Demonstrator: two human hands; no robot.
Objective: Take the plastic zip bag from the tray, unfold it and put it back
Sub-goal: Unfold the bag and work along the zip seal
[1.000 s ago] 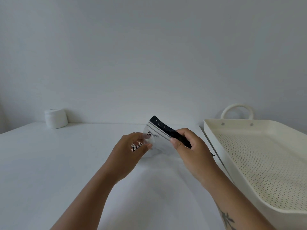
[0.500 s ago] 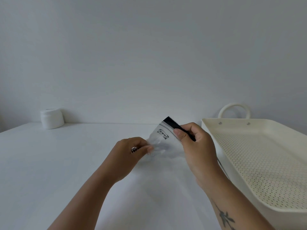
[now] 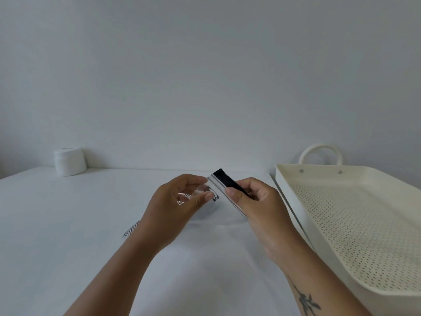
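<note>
The clear plastic zip bag [image 3: 222,180], with a black zip strip along its top edge, is held in the air above the white table between both hands. My right hand [image 3: 257,201] pinches the black strip end between thumb and fingers. My left hand [image 3: 175,206] pinches the clear part of the bag just left of it; a striped printed patch shows through by its fingers. Another striped bit shows by my left wrist. The cream perforated tray [image 3: 319,222] lies at the right, with nothing visible in it.
A white lidded jar [image 3: 69,161] stands at the far left of the white table [image 3: 68,224], against the wall. The tray has a loop handle [image 3: 320,151] at its far end, and its near left rim runs close to my right forearm.
The hands have drawn closer together. The left hand has risen and shifted its pinch up near the black strip. The bag looks more bunched between the fingers.
</note>
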